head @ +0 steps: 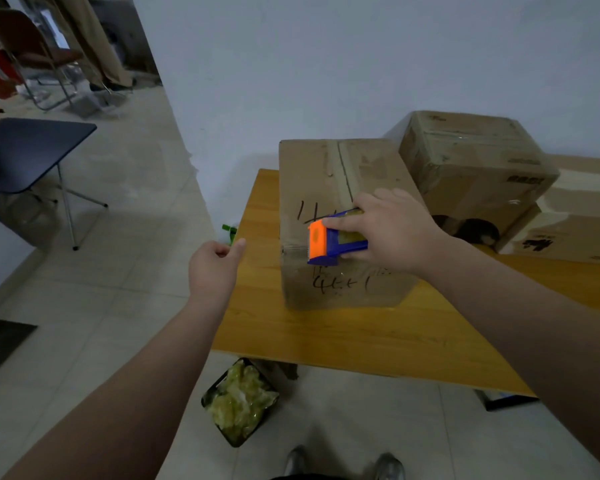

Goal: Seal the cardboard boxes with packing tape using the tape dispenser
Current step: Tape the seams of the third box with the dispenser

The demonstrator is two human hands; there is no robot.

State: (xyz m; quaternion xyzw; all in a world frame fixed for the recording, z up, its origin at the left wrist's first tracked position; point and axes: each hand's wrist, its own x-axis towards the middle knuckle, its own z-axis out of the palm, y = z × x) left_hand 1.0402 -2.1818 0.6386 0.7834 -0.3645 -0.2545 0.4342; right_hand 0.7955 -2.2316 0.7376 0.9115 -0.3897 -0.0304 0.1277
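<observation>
A brown cardboard box [329, 181] with black handwriting stands on the wooden table [343, 330]. My right hand [392, 230] grips a blue and orange tape dispenser [329, 240], pressed against the box's near top edge over the centre seam. Clear tape runs across the near edge by the dispenser's orange end. My left hand [213, 268] hovers left of the box, over the table's left edge, fingers curled and holding nothing.
Two more cardboard boxes [471, 168] [575, 216] are stacked at the table's back right against the white wall. A bin of crumpled tape waste [239, 401] sits on the floor under the table's near edge. A dark folding table [32, 150] stands to the left.
</observation>
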